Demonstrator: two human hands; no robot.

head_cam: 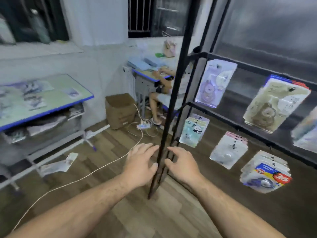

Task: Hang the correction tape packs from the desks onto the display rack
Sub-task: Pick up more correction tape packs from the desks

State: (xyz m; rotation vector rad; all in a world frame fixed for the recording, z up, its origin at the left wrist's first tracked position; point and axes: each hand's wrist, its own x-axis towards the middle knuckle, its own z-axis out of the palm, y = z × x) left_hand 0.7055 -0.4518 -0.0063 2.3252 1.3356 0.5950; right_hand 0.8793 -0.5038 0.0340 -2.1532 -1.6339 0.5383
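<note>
The black metal display rack stands at the right, with several correction tape packs hanging on it: a purple pack, a beige stack, a panda pack, a pink-topped pack and a blue-and-red stack. More packs lie on the blue-edged desk at the left. My left hand and my right hand hover empty with relaxed fingers on either side of the rack's front post, low near the floor.
A fallen pack lies on the wooden floor under the left desk. A white cable crosses the floor to a power strip. A cardboard box stands by the wall. A person sits at a far desk.
</note>
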